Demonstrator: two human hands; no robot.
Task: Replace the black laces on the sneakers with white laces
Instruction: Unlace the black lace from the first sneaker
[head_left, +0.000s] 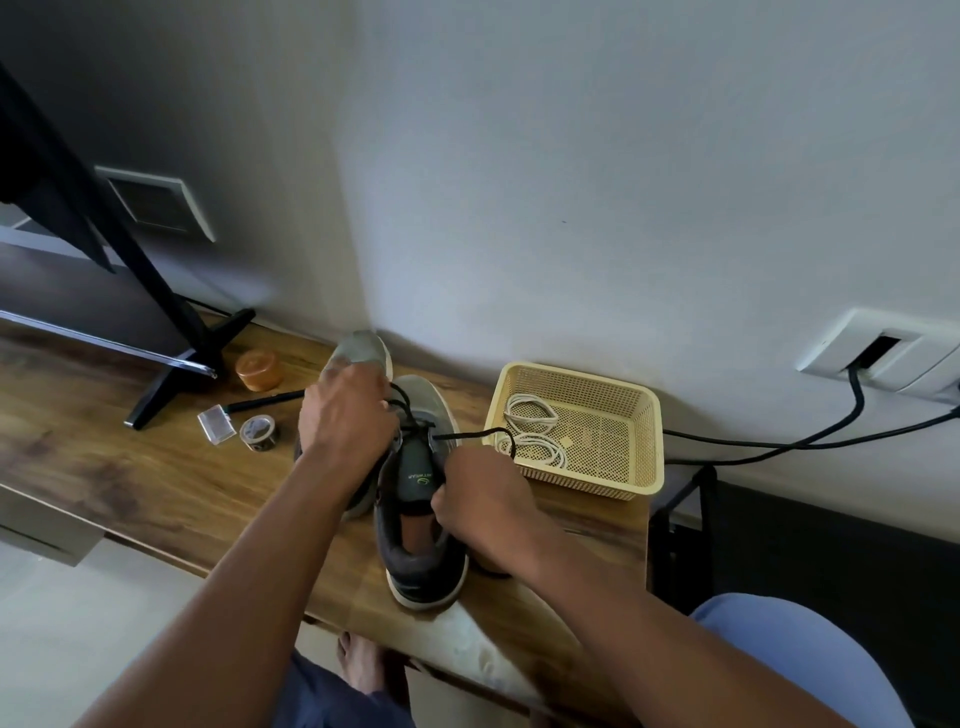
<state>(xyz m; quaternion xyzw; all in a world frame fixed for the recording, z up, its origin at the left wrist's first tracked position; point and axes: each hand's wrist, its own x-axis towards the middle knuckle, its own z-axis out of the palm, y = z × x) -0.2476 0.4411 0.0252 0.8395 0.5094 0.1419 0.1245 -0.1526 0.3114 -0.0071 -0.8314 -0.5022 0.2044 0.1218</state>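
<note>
Sneakers (415, 499) sit side by side on the counter (130, 467), black lace (415, 415) half undone on the right one. Both hands, left (348, 415) and right (478, 499), pinch it; unthreading is underway. Next: free remaining eyelets, then fetch white laces (530, 431) from the basket (613, 478) at right.

Sneaker tongue (415, 475): I read "RTWEAR" upside down (first letters hidden), above a small green logo, left of the basket (644, 415).
</note>
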